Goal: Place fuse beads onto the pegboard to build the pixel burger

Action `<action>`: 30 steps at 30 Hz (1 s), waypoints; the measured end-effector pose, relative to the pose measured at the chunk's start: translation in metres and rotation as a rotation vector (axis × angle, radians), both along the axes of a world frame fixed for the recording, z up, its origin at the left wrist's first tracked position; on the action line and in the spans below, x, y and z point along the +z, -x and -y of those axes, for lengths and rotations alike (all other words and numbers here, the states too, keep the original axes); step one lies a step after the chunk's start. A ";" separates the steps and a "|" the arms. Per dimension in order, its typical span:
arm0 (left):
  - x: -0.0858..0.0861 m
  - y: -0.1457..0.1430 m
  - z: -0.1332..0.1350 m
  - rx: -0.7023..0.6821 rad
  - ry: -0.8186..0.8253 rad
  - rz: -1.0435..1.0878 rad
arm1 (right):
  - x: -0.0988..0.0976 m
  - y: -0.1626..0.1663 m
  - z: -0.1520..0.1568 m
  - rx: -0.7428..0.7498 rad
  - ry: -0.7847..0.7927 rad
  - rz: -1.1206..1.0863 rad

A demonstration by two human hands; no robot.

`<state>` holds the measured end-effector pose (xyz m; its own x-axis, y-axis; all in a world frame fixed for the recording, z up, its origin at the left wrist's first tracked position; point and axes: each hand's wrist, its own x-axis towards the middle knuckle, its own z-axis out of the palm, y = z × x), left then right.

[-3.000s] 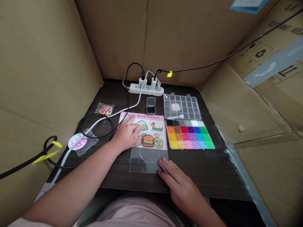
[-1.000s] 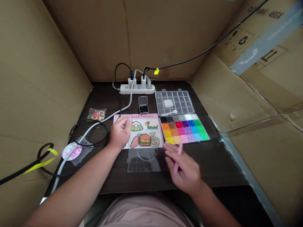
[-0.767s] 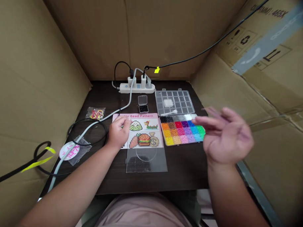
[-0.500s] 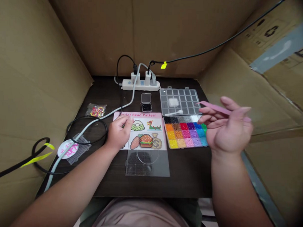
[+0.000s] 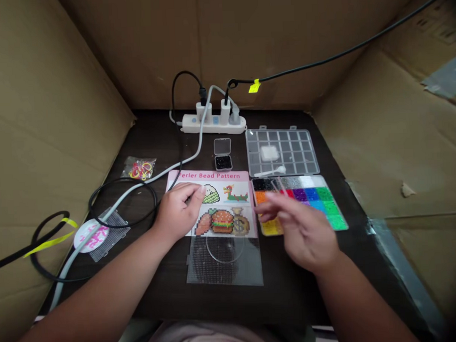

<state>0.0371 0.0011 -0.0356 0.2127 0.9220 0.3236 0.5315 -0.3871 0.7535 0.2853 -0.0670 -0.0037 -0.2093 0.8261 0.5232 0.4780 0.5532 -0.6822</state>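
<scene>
My left hand (image 5: 179, 212) rests over the left side of a Perler bead pattern sheet (image 5: 235, 176), thumb pressed to its curled fingers; whatever is between them is hidden. The sheet shows pixel pictures, a burger among them. On its lower part lies a clear pegboard (image 5: 235, 270) with a round outline. My right hand (image 5: 305, 228), smeared by motion, grips pink tweezers (image 5: 282, 187), whose tips are over the sorted bead box (image 5: 336, 218). That hand hides part of the box's lower left compartments.
Behind the bead box lies its divided lid (image 5: 304, 153), with a white block (image 5: 269, 153) and a white scoop (image 5: 271, 171). A small box of black beads (image 5: 223, 163) stands nearby. Cables loop on the left from a power strip (image 5: 191, 123). Cardboard walls (image 5: 141, 54) surround the table.
My right hand has swung left and down with the tweezers, from raised palm-up at the right to over the bead box. My left hand stays by the sheet. The view has shifted slightly.
</scene>
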 end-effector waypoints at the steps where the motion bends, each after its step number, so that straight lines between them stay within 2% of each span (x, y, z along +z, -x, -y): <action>1: 0.000 0.000 0.000 -0.001 -0.001 0.000 | 0.001 0.001 0.001 0.069 -0.040 0.160; 4: -0.001 0.001 0.000 -0.001 0.000 -0.002 | 0.007 0.002 0.001 0.156 -0.100 0.506; 8: -0.001 0.001 0.000 -0.012 0.003 -0.005 | 0.010 0.003 -0.002 0.143 -0.041 0.659; 30: -0.003 0.002 0.000 -0.038 -0.028 -0.037 | 0.009 0.007 -0.004 0.166 0.012 0.684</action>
